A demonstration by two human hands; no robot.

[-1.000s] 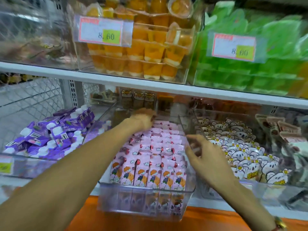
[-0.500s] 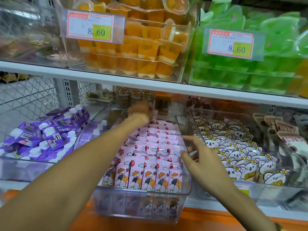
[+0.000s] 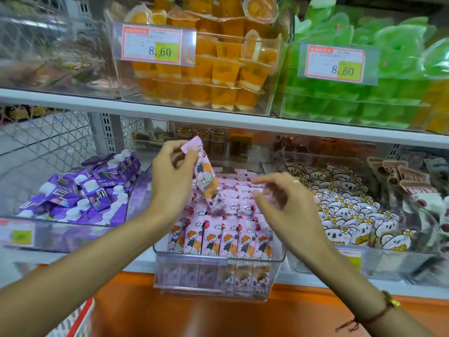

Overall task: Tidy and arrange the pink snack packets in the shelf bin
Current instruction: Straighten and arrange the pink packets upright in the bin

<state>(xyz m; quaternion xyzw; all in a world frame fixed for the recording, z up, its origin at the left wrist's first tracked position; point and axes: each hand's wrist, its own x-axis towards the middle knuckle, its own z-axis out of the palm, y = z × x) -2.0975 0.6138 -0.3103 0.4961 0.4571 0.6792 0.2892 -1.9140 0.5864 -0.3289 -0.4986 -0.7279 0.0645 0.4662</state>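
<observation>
Pink snack packet [image 3: 206, 176] is hanging tilted from the left hand [image 3: 170, 181], whose thumb and fingertips are pinching its top edge above the clear shelf bin [image 3: 216, 278]. Its lower end is touching the rows of pink packets [image 3: 233, 229] standing upright inside. The right hand [image 3: 281, 203] is hovering just beside it over the bin, fingers loosely curled, holding nothing.

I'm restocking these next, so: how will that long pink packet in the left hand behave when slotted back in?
The long pink foil snack packet hangs straight from a top-corner pinch by the left hand, so it is probably light and fairly stiff. Its glossy wrapper may slip. The upright pink packets in the clear plastic bin look tightly packed, so neighbours might tip.
</observation>
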